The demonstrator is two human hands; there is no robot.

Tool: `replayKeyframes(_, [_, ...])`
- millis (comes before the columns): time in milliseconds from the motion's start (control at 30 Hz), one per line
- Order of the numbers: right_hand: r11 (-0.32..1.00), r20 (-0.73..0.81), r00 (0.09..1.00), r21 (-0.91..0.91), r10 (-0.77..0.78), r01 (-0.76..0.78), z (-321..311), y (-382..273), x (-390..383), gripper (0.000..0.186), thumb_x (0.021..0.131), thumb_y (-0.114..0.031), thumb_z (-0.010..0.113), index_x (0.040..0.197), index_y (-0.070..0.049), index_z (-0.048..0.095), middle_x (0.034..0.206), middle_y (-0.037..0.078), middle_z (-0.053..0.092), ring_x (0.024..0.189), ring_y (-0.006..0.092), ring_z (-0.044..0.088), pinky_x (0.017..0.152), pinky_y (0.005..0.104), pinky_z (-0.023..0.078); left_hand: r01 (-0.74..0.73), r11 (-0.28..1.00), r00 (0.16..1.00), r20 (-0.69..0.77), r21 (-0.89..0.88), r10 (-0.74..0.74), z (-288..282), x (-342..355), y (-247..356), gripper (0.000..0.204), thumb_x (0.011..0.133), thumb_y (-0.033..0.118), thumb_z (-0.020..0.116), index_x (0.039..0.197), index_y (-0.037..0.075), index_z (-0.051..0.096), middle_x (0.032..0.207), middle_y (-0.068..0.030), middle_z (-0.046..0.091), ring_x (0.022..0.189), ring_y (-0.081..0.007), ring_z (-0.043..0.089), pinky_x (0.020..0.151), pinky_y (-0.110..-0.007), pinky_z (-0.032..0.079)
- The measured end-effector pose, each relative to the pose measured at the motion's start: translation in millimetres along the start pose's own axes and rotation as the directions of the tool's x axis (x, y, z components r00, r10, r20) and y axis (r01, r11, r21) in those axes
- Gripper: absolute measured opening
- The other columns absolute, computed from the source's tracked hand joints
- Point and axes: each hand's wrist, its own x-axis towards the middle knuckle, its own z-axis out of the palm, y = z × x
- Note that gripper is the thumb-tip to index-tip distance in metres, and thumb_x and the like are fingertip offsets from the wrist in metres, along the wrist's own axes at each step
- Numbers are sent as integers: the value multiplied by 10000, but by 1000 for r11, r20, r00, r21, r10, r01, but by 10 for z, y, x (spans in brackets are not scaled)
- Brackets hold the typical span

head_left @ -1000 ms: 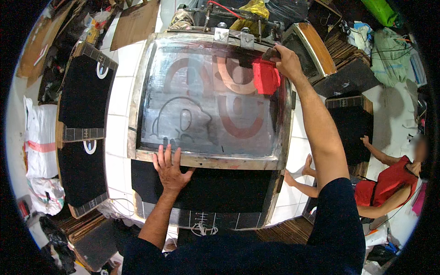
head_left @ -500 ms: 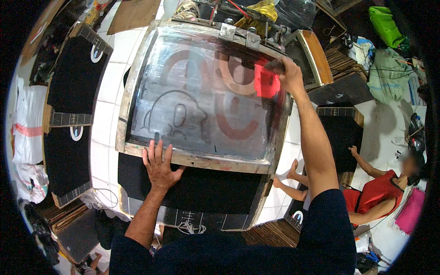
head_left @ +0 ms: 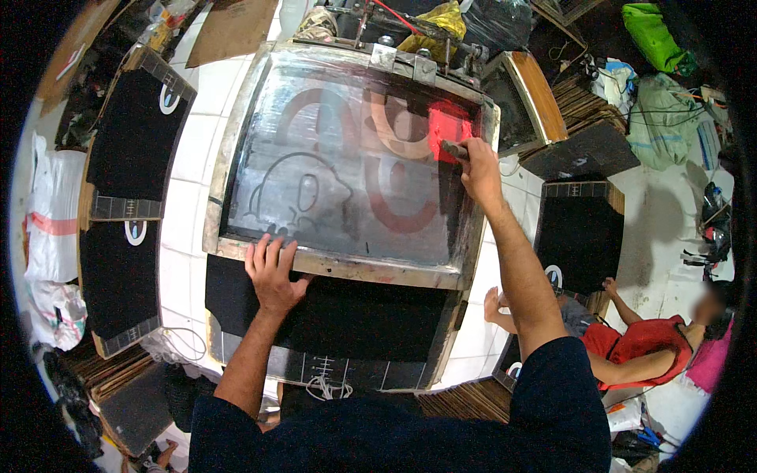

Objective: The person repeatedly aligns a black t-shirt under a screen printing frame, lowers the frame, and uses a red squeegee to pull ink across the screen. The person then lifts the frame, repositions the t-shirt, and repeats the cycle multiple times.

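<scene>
A wooden-framed printing screen point(head_left: 347, 270) lies over a black-covered board point(head_left: 378, 315) in front of me. Faint curved shapes and a line drawing show in its mesh. My left hand point(head_left: 274, 276) grips the near bar of the frame, fingers curled over it and thumb at its front edge. My right hand point(head_left: 481, 175) pinches a small dark squeegee point(head_left: 453, 150) at the right of the mesh. The squeegee touches the lower part of a thick patch of bright red ink point(head_left: 448, 122). Its blade is hidden.
Metal hinge clamps point(head_left: 383, 58) hold the screen's far edge. More black-covered boards stand left point(head_left: 118, 268) and right point(head_left: 579, 236). Another wood-edged screen point(head_left: 544, 94) leans at the back right. A person in red point(head_left: 646, 351) sits at the right, a hand near the right board.
My right hand has come down and left with the squeegee, from the top of the ink patch to its lower edge. My left fingers are more curled over the frame.
</scene>
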Motion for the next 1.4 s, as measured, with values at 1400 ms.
replayKeyframes(1400, [989,-737,660,-99,-146,108,-1798,-2157,-431,515,993,-349,655,1379,-21,564,1295,206,617,1237,404,570,1027,488,469,-224,956,862,-419,188,285,-2107,1231,430,872,678,740,764,1344,186,666,1267,-101,608,1222,-327,517,1117,-592,284])
